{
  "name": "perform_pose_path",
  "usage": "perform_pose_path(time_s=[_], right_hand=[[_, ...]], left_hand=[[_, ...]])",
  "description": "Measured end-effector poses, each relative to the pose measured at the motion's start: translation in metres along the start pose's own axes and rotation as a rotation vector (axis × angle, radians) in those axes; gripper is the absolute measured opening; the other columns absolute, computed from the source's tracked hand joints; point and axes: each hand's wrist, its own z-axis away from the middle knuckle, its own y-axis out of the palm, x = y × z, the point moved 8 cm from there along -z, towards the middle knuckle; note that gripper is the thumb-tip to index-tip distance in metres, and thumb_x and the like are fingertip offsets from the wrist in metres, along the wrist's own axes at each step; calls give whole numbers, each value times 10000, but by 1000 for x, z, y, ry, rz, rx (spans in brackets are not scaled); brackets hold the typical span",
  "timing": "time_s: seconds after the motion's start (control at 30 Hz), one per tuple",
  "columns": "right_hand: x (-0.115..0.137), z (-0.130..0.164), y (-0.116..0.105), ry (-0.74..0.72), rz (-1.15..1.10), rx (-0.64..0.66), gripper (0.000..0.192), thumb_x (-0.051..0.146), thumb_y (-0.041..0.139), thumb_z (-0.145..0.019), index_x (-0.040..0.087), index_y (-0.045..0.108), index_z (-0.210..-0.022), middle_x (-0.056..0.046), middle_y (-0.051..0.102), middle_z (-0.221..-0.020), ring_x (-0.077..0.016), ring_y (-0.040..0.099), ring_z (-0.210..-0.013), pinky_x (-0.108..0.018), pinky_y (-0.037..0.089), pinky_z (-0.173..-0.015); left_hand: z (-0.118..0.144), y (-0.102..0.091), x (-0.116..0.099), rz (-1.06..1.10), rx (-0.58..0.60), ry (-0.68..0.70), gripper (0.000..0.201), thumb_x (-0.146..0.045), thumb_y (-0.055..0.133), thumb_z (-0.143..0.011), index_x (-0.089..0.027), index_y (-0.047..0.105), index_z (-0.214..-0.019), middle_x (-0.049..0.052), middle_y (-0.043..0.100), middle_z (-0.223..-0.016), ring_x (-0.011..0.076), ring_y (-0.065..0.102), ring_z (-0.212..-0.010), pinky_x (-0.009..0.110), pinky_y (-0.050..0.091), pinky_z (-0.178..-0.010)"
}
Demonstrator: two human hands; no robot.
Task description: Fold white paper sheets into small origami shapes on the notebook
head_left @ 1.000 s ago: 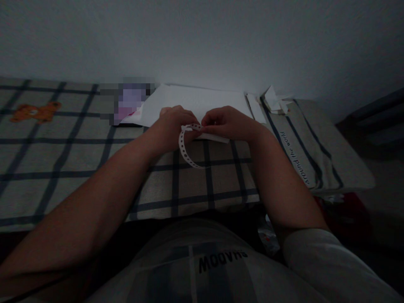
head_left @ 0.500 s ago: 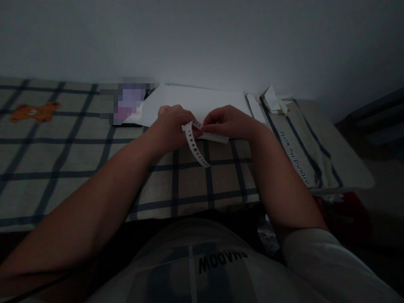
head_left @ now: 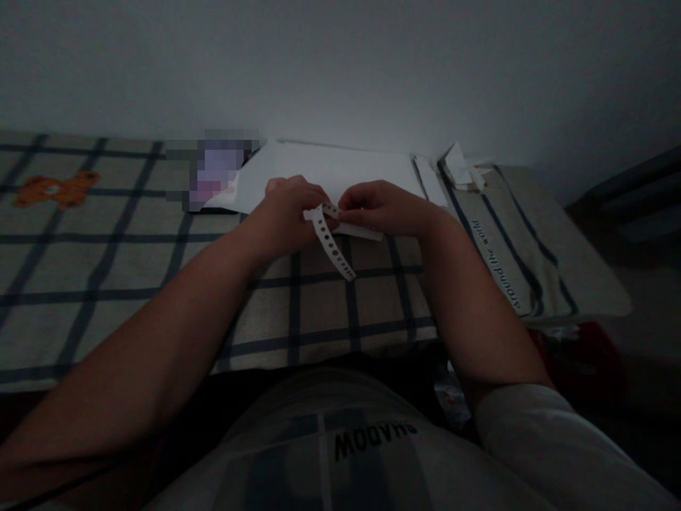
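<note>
Punched strip (head_left: 333,245) hangs toward the person.

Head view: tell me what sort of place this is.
Probably a dim bedroom or other home room. The hands work a perforated paper strip over a checked fabric cover with a bear motif, close against a plain wall, with white paper sheets behind.

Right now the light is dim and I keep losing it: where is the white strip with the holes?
In the head view, just left of centre: the punched strip is pinched between the left hand and right hand, its free end hanging over the checked cloth.
</note>
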Motion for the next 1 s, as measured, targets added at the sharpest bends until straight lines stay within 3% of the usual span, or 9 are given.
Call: perform_pose_path(time_s=[0.23,0.57,0.8,1.0], right_hand=[[-9,3,1,82,-23,49,387,538,631,-912,161,714,-939,-39,700,-856,-162,558,-782,-302,418,-706],[-9,2,-2,52,-38,8,343,512,650,-907,174,697,-934,-32,698,-849,-166,550,-803,-293,423,-703],[-2,0,-1,-30,-70,4,325,496,646,-921,171,673,-929,-31,693,-869,-165,550,-822,-293,429,-726],[-6,3,-6,52,-80,-33,311,461,645,-927,154,688,-946,-21,664,-814,-144,518,-765,-285,401,-685]], left_hand=[[2,1,0,-6,15,-33,255,-405,623,-889,-198,766,-936,77,756,-972,290,605,-1025,504,340,-992],[2,1,-1,21,-9,-28,263,-415,623,-909,-200,773,-923,59,760,-931,277,622,-1018,490,342,-1013],[0,0,-1,28,-19,22,273,-387,595,-923,-193,781,-972,88,769,-1046,290,635,-1021,494,364,-974],[2,1,0,-14,-8,24,251,-366,586,-920,-197,750,-1005,68,746,-1030,292,612,-1057,504,333,-1005]])
